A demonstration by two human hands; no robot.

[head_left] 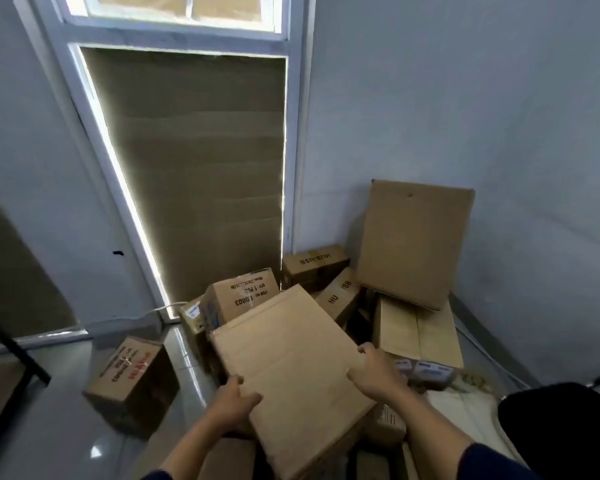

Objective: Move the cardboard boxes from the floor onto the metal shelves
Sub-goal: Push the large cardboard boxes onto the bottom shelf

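Corner box pile (333, 296), plain box (291, 368) between left hand (234, 405) and right hand (374, 374).

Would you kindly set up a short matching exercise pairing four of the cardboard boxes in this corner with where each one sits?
Things:
1. plain box
2. red-lettered box
3. flat box
4. HUB-USB box

Places:
A. leaning against the right wall
B. alone on the floor, left of the pile
C. back of the pile, beside the window frame
D. held by both hands

Pairs: 1-D, 2-B, 3-A, 4-C

Large flat box (288, 368) lies atop the pile, lone box (132, 382) left.
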